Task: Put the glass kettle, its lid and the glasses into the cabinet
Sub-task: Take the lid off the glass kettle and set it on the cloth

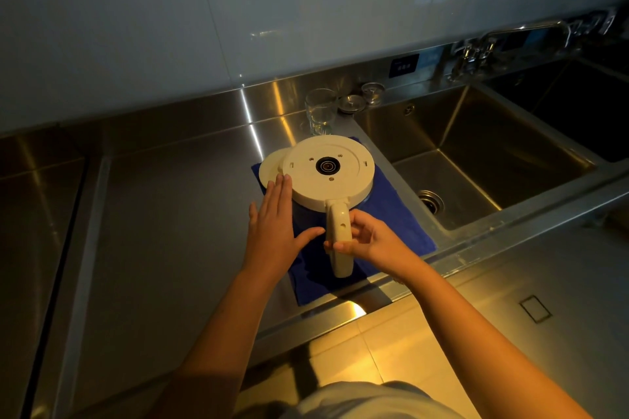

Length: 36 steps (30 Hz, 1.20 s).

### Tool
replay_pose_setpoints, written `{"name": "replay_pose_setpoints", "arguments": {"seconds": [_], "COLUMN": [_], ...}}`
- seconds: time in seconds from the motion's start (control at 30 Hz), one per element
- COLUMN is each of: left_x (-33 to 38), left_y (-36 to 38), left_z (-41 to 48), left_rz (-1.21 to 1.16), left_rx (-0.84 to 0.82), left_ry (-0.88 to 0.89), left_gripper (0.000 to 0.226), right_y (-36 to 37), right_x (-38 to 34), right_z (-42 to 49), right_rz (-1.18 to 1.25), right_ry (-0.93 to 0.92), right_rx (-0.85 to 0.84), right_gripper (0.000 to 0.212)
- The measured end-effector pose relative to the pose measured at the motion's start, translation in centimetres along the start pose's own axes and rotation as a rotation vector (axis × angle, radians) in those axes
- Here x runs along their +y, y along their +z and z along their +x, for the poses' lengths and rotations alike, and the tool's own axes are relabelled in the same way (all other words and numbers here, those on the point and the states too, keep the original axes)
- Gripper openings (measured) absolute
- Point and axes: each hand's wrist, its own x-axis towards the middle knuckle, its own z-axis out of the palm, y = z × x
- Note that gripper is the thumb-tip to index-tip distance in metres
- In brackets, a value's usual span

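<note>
While upside-down, kettle (pixel 328 173) in R hand (pixel 369 241).

free: counter (pixel 163 214) far left | obstacles: lid (pixel 269 171) beside kettle (pixel 328 177), glass (pixel 320 111) behind it, sink (pixel 483 136) right

A small dark sign (pixel 404 65) on the steel back panel (pixel 272 95) behind the worktop (pixel 170 197), just left of the tap (pixel 476 48), carries pale characters too small and blurred to read. A bluish sticker (pixel 431 58) just beside it is equally illegible. No text, brand or number can be read.
</note>
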Motion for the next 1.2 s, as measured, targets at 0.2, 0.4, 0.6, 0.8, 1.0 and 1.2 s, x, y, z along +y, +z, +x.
{"name": "replay_pose_setpoints", "arguments": {"seconds": [0.2,0.4,0.6,0.8,1.0,1.2], "left_x": [0.3,0.6,1.7,1.8,1.5,0.5], "left_y": [-0.9,-1.8,-2.2,-1.8,-2.2,-2.5], "left_z": [0.1,0.8,1.7,2.1,2.0,1.8], "left_rz": [0.178,0.296,0.425,0.478,0.500,0.478], "left_rx": [-0.017,-0.017,-0.118,-0.184,-0.208,-0.222], "left_ry": [0.035,0.163,0.183,0.173,0.185,0.200], "left_gripper": [0.095,0.087,0.085,0.082,0.080,0.080], "right_y": [-1.9,-4.3,-4.5,-2.5,-1.5,-0.4], "right_x": [-1.2,-2.5,-4.1,-3.7,-3.4,-3.1], "right_z": [-0.6,-0.2,2.0,2.8,2.7,2.7], "right_rz": [-0.524,-0.998,-1.146,-1.041,-1.075,-1.160], "right_ry": [0.017,0.013,-0.088,-0.096,-0.081,-0.077], "right_rx": [0.046,0.222,0.217,0.162,0.191,0.189], "right_gripper": [0.029,0.089,0.115,0.108,0.103,0.094]}}
